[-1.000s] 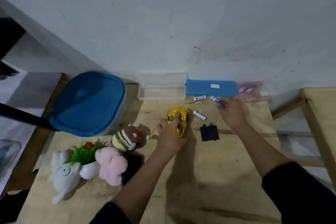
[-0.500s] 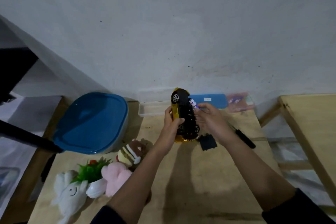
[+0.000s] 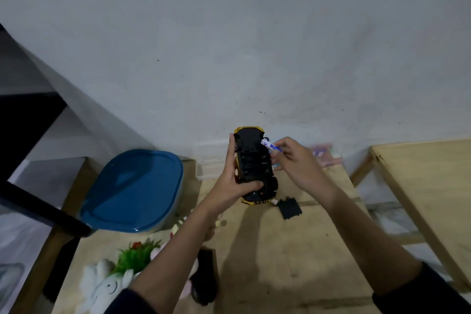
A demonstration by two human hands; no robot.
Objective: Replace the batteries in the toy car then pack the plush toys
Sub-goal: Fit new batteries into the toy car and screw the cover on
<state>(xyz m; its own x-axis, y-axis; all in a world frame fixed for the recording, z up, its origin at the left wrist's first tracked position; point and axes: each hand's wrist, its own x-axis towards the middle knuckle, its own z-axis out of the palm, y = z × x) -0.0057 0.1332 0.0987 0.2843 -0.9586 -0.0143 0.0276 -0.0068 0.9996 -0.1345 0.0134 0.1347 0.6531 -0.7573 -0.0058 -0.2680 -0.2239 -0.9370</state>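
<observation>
wooden table (image 3: 293, 257) against a grey wall (image 3: 229, 33); left hand (image 3: 233, 183) grips toy car (image 3: 252, 161), right hand (image 3: 295, 161) pinches battery (image 3: 268, 145).

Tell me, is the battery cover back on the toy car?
No, the black battery cover lies on the table while the left hand holds the toy car underside up.

Glossy gold car (image 3: 257, 202) w/ matt black underside; raw wood table (image 3: 293, 250)
</observation>
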